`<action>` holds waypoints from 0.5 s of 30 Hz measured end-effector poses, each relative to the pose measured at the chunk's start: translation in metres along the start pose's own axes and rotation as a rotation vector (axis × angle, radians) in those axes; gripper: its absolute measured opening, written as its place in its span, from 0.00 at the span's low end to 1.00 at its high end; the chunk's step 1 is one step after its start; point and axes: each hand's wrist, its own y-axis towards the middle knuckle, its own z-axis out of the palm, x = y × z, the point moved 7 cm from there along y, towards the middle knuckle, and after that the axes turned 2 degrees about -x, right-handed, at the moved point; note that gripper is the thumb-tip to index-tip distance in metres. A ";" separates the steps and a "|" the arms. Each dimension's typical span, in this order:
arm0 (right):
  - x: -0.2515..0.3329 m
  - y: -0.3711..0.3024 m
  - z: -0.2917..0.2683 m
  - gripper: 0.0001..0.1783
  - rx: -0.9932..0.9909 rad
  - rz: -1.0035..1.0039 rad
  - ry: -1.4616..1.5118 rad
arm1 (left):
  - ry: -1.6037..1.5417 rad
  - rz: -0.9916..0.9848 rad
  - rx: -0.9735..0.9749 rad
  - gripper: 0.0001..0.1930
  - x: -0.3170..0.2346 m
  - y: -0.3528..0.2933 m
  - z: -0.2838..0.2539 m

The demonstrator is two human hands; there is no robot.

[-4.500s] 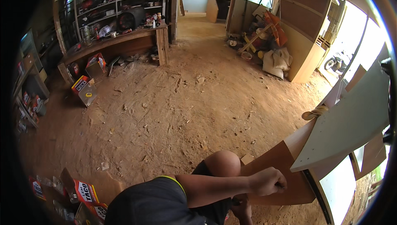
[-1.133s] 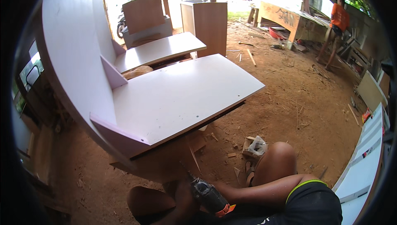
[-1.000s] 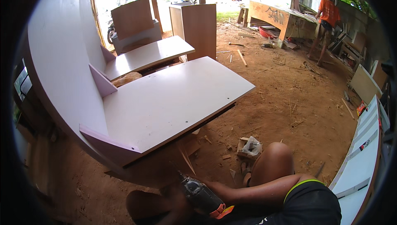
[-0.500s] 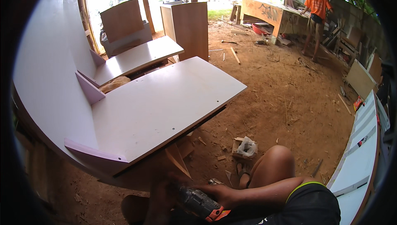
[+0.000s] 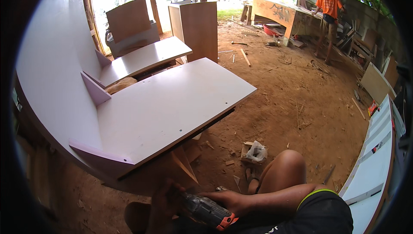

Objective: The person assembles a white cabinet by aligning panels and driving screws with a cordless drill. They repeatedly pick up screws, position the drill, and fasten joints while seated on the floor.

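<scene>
A black and orange power drill (image 5: 206, 211) lies across my lap at the bottom of the view. My right hand (image 5: 227, 199) is closed on it from its far side, with the fingers partly hidden. By the drill's front end is my left hand (image 5: 165, 196), in deep shadow, its fingers curled together. Whatever they pinch there is too dark to make out. Just beyond my hands, a white panel (image 5: 176, 105) juts out from a tall white board (image 5: 51, 79). Small holes dot the panel, and narrow lilac strips (image 5: 101, 153) edge the joint.
A small wooden box with a plastic bag (image 5: 257, 152) sits by my foot on the dirt floor. Pale blue panels (image 5: 370, 161) lean at the right. A brown cabinet (image 5: 195, 29) stands further back. A person in an orange shirt (image 5: 329, 5) is at a far bench (image 5: 273, 12).
My left hand has shifted slightly left at the drill's front end, and its fingers show more clearly. The drill and my right hand have barely moved.
</scene>
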 end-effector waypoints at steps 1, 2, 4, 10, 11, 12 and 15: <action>0.004 0.000 0.000 0.63 -0.010 -0.040 -0.017 | 0.053 0.007 0.024 0.08 -0.003 -0.004 0.002; 0.007 0.000 -0.001 0.62 -0.020 -0.080 -0.032 | 0.104 0.028 0.048 0.08 -0.006 -0.008 0.004; 0.007 -0.001 0.000 0.60 -0.003 -0.072 -0.022 | 0.118 0.030 0.053 0.08 -0.008 -0.014 0.005; 0.008 -0.006 0.002 0.56 0.009 0.003 -0.019 | 0.003 0.065 0.067 0.09 0.001 -0.016 -0.002; 0.011 -0.006 0.003 0.55 0.005 -0.007 -0.024 | -0.025 0.065 0.061 0.10 0.004 -0.016 -0.005; 0.013 -0.005 0.005 0.54 0.004 -0.013 0.002 | -0.033 0.058 0.067 0.10 0.006 -0.017 -0.008; 0.021 -0.001 0.012 0.52 -0.001 -0.052 0.027 | -0.059 0.054 0.122 0.11 0.008 -0.023 -0.011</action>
